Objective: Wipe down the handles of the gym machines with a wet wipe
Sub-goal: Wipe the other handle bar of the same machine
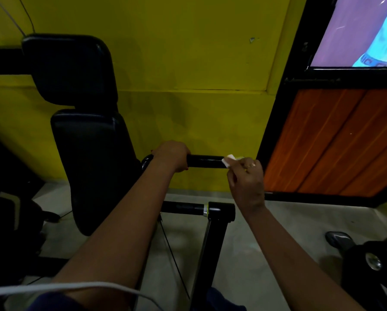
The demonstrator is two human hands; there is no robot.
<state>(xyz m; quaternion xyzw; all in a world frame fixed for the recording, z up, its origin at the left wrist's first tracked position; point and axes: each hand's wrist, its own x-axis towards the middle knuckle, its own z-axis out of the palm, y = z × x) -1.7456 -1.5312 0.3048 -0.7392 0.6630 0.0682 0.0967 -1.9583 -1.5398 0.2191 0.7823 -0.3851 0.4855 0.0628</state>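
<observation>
A black horizontal handle (205,161) of a gym machine runs across the middle of the view. My left hand (173,154) grips its left part, fingers curled over the bar. My right hand (246,173) pinches a small white wet wipe (228,160) and holds it against the handle's right end. A ring shows on one finger of that hand.
The machine's black padded seat back (93,158) and headrest (69,68) stand to the left. A lower black bar (197,208) and upright post (210,254) sit below the handle. Yellow wall behind; wooden panel (327,142) and screen (363,30) at right. Another machine part (372,261) at lower right.
</observation>
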